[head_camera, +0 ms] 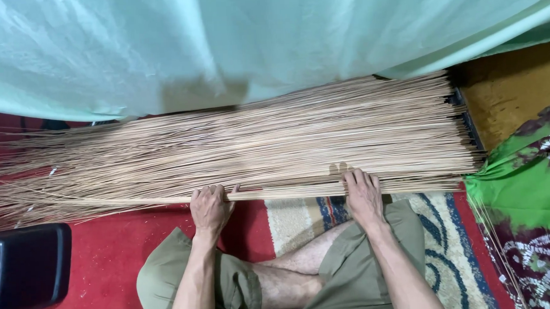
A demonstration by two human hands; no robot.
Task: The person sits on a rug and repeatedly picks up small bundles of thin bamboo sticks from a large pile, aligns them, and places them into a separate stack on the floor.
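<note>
Two hands palm-down on nearest sticks of stick pile (pixel 274 142): left hand (pixel 210 208) curled round thin bundle, right hand (pixel 363 197) flat w/ fingers spread, not gripping.

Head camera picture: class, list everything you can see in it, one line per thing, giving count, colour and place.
sticks: too many to count, pale tan, thin and long, lying side by side across the floor in front of the person
curtain: one, pale green, hanging across the top, over the far edge of the sticks
red mat: one, red, under the person at left
rug: one, cream with blue pattern, under the right leg
cloth: one, green and maroon, patterned, right edge
black box: one, black, lower left
floor: yellow-brown, upper right
shorts: olive, on crossed legs
left hand: grip closed on some near sticks
right hand: resting on the near sticks
</note>
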